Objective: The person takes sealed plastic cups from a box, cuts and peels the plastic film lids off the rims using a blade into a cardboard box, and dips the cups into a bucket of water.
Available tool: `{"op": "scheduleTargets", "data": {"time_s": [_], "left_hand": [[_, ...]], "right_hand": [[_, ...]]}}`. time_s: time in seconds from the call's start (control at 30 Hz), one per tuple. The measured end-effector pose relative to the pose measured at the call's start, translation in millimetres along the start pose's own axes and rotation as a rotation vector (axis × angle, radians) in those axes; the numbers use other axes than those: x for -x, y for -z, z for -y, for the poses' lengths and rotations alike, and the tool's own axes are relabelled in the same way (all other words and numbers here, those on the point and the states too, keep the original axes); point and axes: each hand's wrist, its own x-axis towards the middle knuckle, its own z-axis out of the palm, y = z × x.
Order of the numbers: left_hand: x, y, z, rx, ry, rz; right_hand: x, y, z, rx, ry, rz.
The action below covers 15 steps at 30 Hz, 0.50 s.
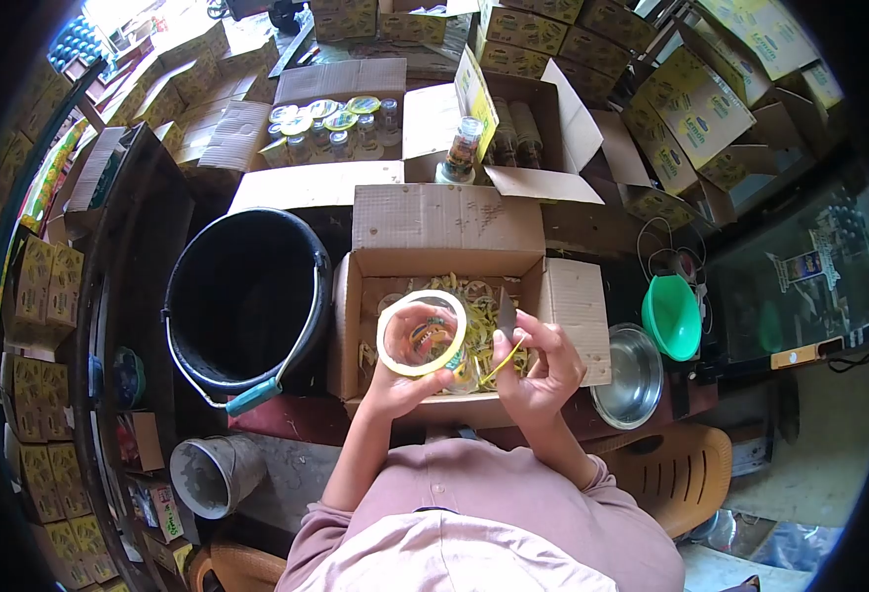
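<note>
My left hand (393, 393) is wrapped round a clear plastic jar (423, 333) with a pale yellow rim and printed label colours on its wall. The jar's mouth faces up toward me. Close by on the right, my right hand (545, 383) is closed on a short grey knife blade (506, 314) that points upward; its handle is hidden in the fingers. A thin yellow strip (503, 361) sticks out from the same fingers toward the jar. Both hands are over an open cardboard box (448, 219) holding many yellow-green strips (481, 295).
A black bucket (183, 331) stands left of the box, a grey bucket (198, 479) lower left. Right are a steel bowl (628, 380) and green bowl (671, 318). Behind, a carton (341, 81) holds lidded jars; a filled jar (462, 148) stands beside another carton (575, 123).
</note>
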Motion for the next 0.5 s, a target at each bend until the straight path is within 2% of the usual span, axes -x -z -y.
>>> {"op": "scheduleTargets", "data": {"time_s": [0.13,0.17,0.27,0.3,0.33,0.5], "left_hand": [[-2.3,2.9,-3.9,0.074,0.017,-0.017],[-1.7,3.6,-4.4,0.084,0.021,-0.020],[-1.0,5.5,-5.5,0.116,0.027,-0.039],[-1.1,5.8,-5.6,0.130,0.030,-0.046],[-0.6,6.1,-6.0,0.142,0.036,-0.051],[1.0,8.5,-7.9,0.137,0.001,-0.054]], "right_hand": [[-3.9,0.1,-18.2,0.126,0.051,-0.058],[-6.5,0.9,-25.4,0.180,0.113,0.007],[-12.0,10.9,-35.5,0.467,-0.040,0.624],[-4.9,13.8,-40.2,0.646,-0.288,0.905],[0.1,14.6,-47.1,0.806,-0.426,1.124],[5.0,20.2,-56.6,0.781,-0.445,1.033]]}}
